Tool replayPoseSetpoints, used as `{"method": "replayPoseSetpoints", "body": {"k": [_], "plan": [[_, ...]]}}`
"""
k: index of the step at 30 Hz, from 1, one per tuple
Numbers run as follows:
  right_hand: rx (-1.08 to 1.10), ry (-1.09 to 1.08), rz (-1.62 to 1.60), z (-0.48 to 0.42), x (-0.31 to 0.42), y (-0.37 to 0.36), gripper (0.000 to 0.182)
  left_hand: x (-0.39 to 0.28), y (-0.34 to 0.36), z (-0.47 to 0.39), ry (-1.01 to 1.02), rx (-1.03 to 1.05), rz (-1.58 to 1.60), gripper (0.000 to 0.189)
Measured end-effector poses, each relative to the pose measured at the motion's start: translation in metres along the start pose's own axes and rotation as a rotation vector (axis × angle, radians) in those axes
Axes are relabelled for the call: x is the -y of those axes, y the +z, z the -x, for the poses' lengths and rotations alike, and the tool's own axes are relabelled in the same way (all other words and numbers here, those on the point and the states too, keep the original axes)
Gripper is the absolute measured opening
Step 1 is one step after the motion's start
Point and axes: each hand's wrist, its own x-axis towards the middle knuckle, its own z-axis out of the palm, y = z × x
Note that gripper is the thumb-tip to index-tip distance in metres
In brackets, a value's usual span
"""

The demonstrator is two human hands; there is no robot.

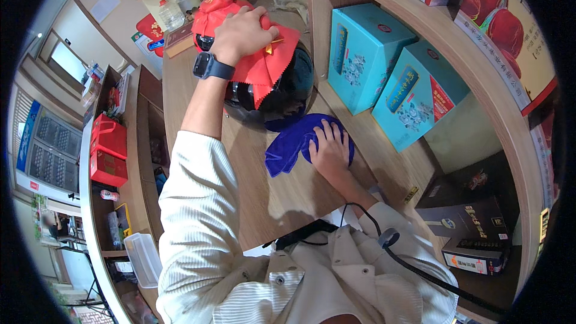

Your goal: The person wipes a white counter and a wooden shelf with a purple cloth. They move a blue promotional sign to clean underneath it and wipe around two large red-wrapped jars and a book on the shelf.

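My left hand (pixel 245 36), a dark smartwatch on its wrist, grips the top of a red cloth cover (pixel 279 60) with pinked edges. That cover drapes over a glossy black jar (pixel 294 81) on a wooden counter (pixel 252 157). My palm hides part of the cover's top. Just in front of the jar, my right hand (pixel 330 150) presses a bunched dark blue cloth (pixel 288 146) against the counter, fingers spread a little over it. One fold of the cloth trails to the left.
Turquoise gift boxes (pixel 360 54) stand in the shelf unit to the right, with dark boxes (pixel 468 216) lower down. Behind the jar are a clear plastic bottle (pixel 171 15) and a second red-covered jar (pixel 213 11). A black cable (pixel 432 279) crosses my right arm.
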Motion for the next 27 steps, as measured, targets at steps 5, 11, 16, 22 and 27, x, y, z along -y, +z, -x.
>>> {"method": "replayPoseSetpoints", "body": {"k": [5,11,16,22,27], "plan": [[-0.014,-0.001,0.038,-0.001,0.0,0.006,0.047,-0.002,0.001,-0.001,-0.034,-0.006,-0.007,0.072],[0.053,0.02,0.068,-0.007,0.002,0.006,0.048,-0.006,0.0,0.008,-0.083,-0.066,-0.042,0.067],[0.05,0.025,0.067,-0.013,0.003,0.011,0.051,-0.009,-0.004,0.015,-0.171,-0.052,-0.027,0.066],[0.033,0.036,0.008,-0.044,0.007,0.033,0.049,-0.013,-0.009,0.024,-0.272,-0.066,-0.07,0.066],[0.07,-0.036,0.016,-0.078,0.004,0.054,0.05,-0.014,-0.014,0.028,-0.291,-0.055,-0.07,0.066]]}}
